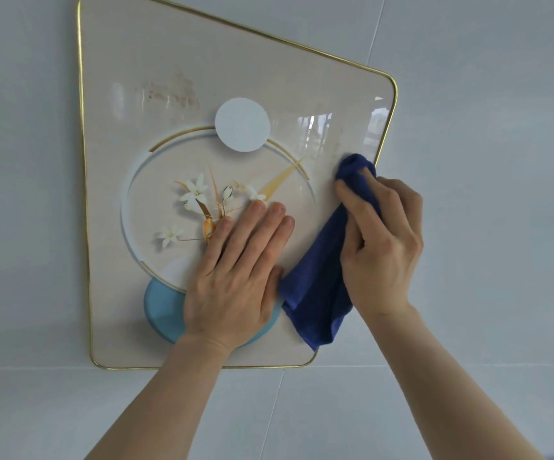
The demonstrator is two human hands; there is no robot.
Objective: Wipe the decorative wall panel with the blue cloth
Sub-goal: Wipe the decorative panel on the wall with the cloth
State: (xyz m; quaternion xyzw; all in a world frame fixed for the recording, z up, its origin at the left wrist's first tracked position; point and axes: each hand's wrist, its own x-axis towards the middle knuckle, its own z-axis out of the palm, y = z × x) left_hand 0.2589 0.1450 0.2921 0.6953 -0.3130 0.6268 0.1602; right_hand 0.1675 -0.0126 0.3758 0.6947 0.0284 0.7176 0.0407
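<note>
The decorative wall panel (176, 71) hangs on a pale tiled wall; it is glossy beige with a thin gold rim, a white disc, painted flowers and a light blue bowl shape. My left hand (235, 270) lies flat on its lower middle, fingers together, covering part of the flower picture and the blue shape. My right hand (381, 240) grips the dark blue cloth (318, 287) and presses its bunched top against the panel near the right rim. The rest of the cloth hangs down over the lower right of the panel.
Faint brownish smudges (169, 91) show on the upper part of the panel, left of the white disc. Grey-white wall tiles (487, 94) with thin grout lines surround the panel on all sides.
</note>
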